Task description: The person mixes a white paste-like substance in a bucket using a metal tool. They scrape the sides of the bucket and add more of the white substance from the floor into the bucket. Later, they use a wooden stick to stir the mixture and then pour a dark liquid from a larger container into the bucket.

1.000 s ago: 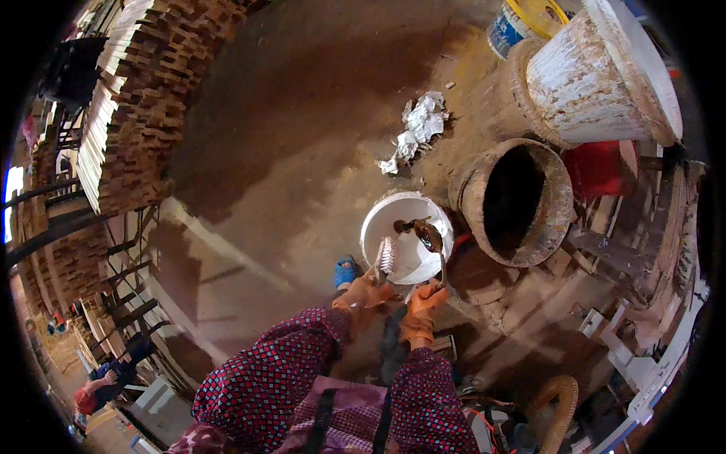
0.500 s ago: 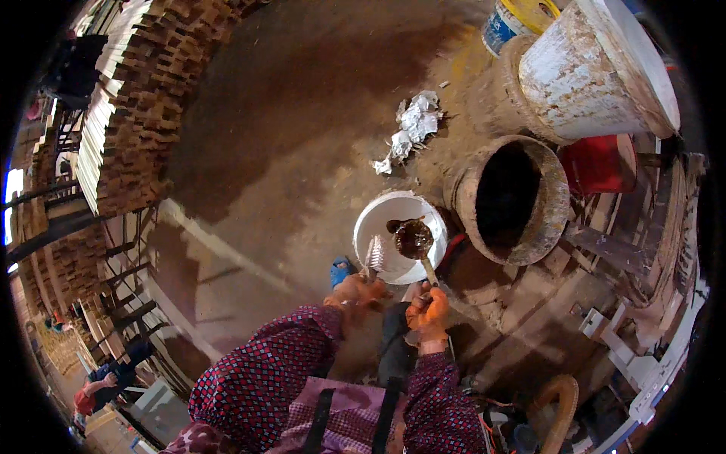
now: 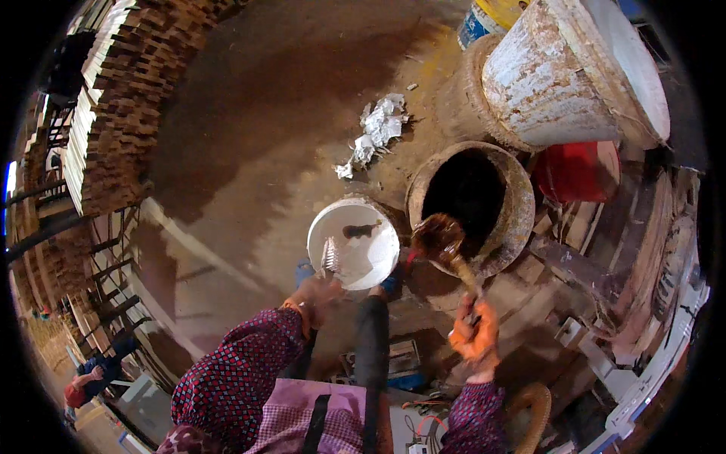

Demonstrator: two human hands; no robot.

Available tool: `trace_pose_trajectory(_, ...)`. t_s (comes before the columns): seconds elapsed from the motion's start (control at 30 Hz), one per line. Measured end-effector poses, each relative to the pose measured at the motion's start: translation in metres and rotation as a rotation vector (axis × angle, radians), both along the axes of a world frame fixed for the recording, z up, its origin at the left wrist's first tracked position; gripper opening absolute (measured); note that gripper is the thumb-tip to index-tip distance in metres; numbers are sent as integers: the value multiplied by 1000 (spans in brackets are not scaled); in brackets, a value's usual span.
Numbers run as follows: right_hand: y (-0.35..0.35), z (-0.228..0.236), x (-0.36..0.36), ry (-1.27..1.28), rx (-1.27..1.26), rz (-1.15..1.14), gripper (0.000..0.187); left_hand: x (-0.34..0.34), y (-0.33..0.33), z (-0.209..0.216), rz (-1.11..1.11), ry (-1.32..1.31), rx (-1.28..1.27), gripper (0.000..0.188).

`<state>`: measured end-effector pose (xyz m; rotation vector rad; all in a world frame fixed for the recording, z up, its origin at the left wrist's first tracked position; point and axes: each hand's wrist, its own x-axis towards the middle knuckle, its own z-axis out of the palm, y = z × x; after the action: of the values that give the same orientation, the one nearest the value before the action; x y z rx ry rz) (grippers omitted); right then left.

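Observation:
In my closed right hand (image 3: 475, 333), partly covered in orange, is the handle of a ladle (image 3: 439, 236). Its bowl, coated with dark brown liquid, hangs over the near-left rim of a crusted drum (image 3: 520, 227) with a dark interior. My left hand (image 3: 318, 293), blurred by motion, is at the near-left rim of a white bucket (image 3: 384, 261). It grips a pale ribbed tool (image 3: 330, 256) that reaches inside the bucket; its kind is unclear. Dark brown liquid (image 3: 358, 230) lies on the bucket's inside.
Crumpled white scraps (image 3: 378, 129) lie on the floor beyond the bucket. A large stained white tub (image 3: 541, 83) and a red container (image 3: 578, 172) stand around the drum. Stacked wood strips (image 3: 128, 121) line the left. Another person (image 3: 94, 374) is at far lower left.
My right hand has carried the ladle rightward from above the white bucket to the drum's rim. My left hand stays by the bucket with the ribbed tool. The whole view has shifted somewhat.

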<state>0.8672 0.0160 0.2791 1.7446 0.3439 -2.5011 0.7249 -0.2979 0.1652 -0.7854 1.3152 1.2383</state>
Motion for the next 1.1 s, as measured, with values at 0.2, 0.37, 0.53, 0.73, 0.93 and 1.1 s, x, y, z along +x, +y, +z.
trace_pose_trajectory(0.2,75,-124,-72,-343,445,216,27,6,17,1,133,14,71,44)
trace_pose_trajectory(0.37,99,-223,-78,-494,550,385,30,18,33,-10,267,-32,65,47)
trace_pose_trajectory(0.53,91,-226,-88,-540,589,601,21,25,24,-14,-2,32,26,52)
trace_pose_trajectory(0.73,101,-206,-39,18,1310,706,27,16,39,9,-58,155,49,46)
trace_pose_trajectory(0.93,90,-108,-44,-1,-112,-87,22,8,39,33,181,16,102,45)
trace_pose_trajectory(1.1,55,-19,-68,-103,196,34,18,13,8,21,75,143,262,36)
